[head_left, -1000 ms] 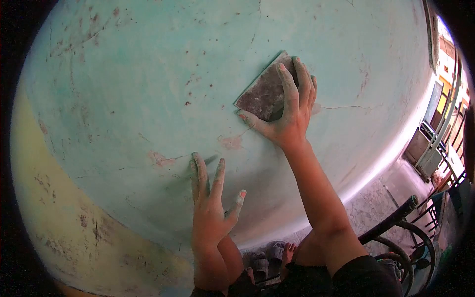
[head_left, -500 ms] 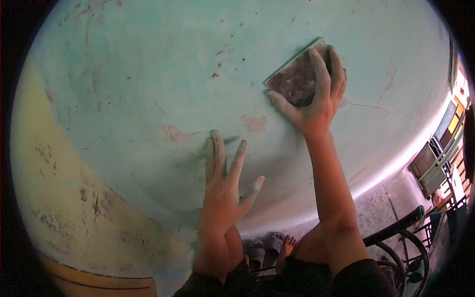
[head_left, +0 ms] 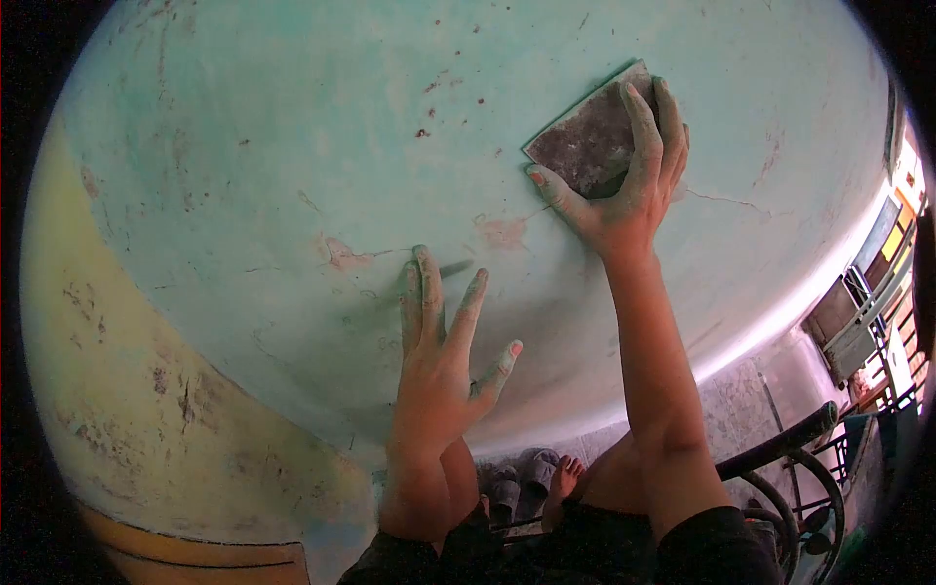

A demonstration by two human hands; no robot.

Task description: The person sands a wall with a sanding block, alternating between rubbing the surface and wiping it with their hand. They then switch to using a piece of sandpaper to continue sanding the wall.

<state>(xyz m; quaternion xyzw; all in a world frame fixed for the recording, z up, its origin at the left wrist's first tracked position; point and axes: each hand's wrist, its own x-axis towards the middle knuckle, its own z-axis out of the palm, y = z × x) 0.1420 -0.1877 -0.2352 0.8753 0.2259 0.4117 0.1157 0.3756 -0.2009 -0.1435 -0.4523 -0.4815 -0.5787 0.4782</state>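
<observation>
My right hand (head_left: 629, 195) presses a dusty, dark grey-brown square of sandpaper (head_left: 585, 146) flat against the pale green wall (head_left: 292, 117). Its thumb lies along the lower left corner, and the fingers curl over the right side, covering part of the sheet. Lower and to the left, my left hand (head_left: 444, 341) holds nothing; its fingers are spread, with the tips up at the wall just below a thin crack. Pale dust coats the fingers of both hands. A pinkish bare patch (head_left: 502, 232) shows on the wall between the hands.
A yellowish, stained wall section (head_left: 146, 370) adjoins at the left, above an orange-brown panel (head_left: 205, 556). Below are my bare foot (head_left: 564, 478) and grey slippers (head_left: 534, 470) on the floor. A black metal tube frame (head_left: 780, 444) stands close at the lower right.
The view has tipped down slightly, so the wall marks and both hands sit a little higher. Hands and sandpaper stay in nearly the same place on the wall.
</observation>
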